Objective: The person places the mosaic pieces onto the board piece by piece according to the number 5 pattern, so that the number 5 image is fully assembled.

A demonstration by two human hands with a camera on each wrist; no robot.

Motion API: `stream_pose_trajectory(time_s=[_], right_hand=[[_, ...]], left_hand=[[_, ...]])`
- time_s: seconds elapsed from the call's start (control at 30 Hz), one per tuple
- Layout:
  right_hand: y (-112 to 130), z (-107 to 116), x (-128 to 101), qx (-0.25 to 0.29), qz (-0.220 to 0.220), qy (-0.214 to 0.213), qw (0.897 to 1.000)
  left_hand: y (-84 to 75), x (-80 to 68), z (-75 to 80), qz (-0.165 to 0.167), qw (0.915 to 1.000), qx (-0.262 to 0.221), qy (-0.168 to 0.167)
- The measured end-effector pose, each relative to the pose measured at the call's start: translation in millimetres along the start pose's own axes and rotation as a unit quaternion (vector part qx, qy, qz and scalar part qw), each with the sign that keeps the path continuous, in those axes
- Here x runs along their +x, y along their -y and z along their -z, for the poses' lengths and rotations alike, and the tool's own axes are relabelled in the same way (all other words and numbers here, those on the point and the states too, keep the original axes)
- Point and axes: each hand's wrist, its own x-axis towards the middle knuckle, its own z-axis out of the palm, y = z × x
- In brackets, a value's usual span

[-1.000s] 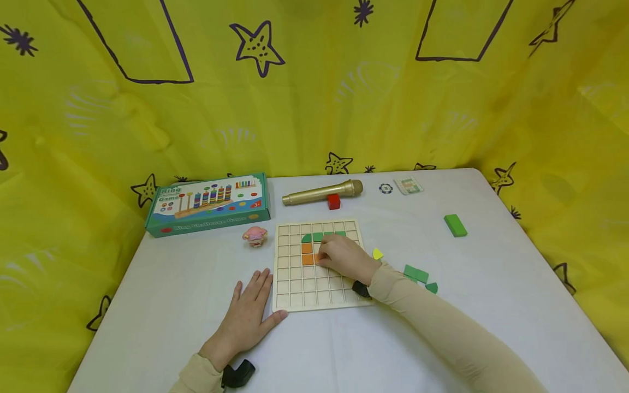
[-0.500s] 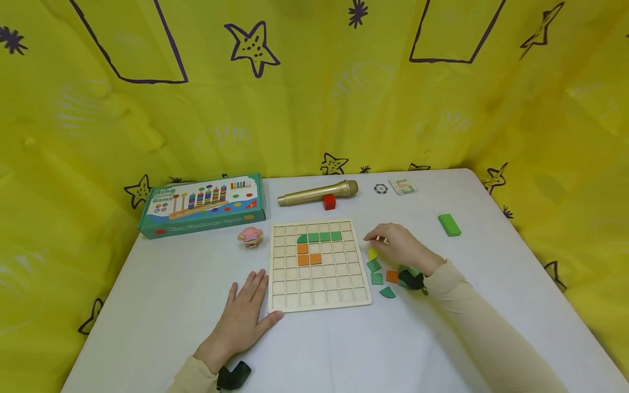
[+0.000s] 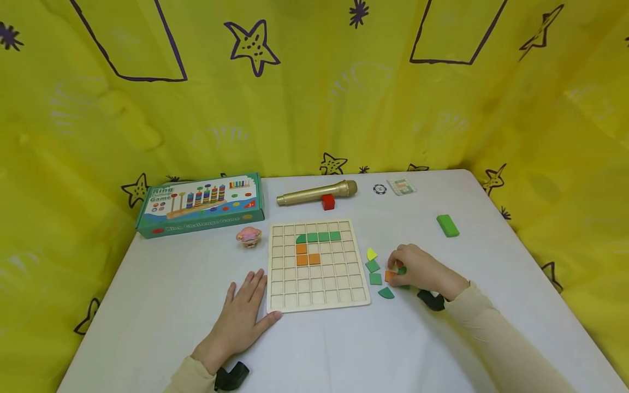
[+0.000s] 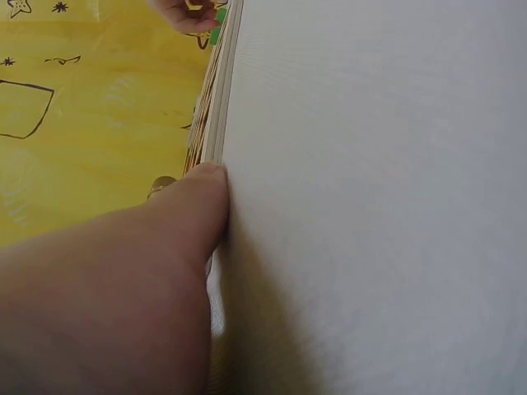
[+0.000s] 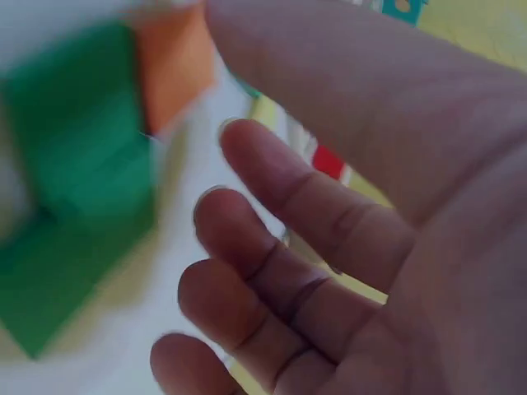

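Note:
My left hand (image 3: 241, 314) lies flat with fingers spread, its thumb against the lower left corner of a wooden grid board (image 3: 290, 301). In the board's cells sit a row of green tiles (image 3: 312, 237) and several orange tiles (image 3: 302, 260). Right of the board, my right hand (image 3: 421, 269) is over a loose orange tile (image 3: 389, 275). In the right wrist view the thumb tip is right at that orange tile (image 5: 173, 66), with the other fingers loosely bent and apart from the thumb. Green tiles (image 5: 82, 123) appear beside it, partly hidden by the hand in the head view.
Loose green tiles (image 3: 375, 279) and a yellow piece (image 3: 371, 254) lie beside the board. Behind it are a gold microphone (image 3: 314, 194), a red cube (image 3: 328, 202), a pink figurine (image 3: 249, 237) and a game box (image 3: 201, 204). A green block (image 3: 447, 225) and pattern card (image 3: 402, 186) lie right.
My right hand has left the board, uncovering an orange tile in a cell, and moved right and down to the loose tiles. The left hand stays in place.

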Motion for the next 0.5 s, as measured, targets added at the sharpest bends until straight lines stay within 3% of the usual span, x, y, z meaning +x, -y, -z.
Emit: stream_pose_trajectory(time_s=[0.27,0.5], right_hand=[[3.6,-12.7,-4.7,-0.043,0.002,-0.047,0.998],[28.1,-13.8,16.5,0.020,0.030,-0.090,0.995]], left_hand=[[-0.7,0.7,1.6,-0.005,1.0000,0.004,-0.006],[-0.4,-0.1,2.3,-0.007,0.9999,-0.006,-0.007]])
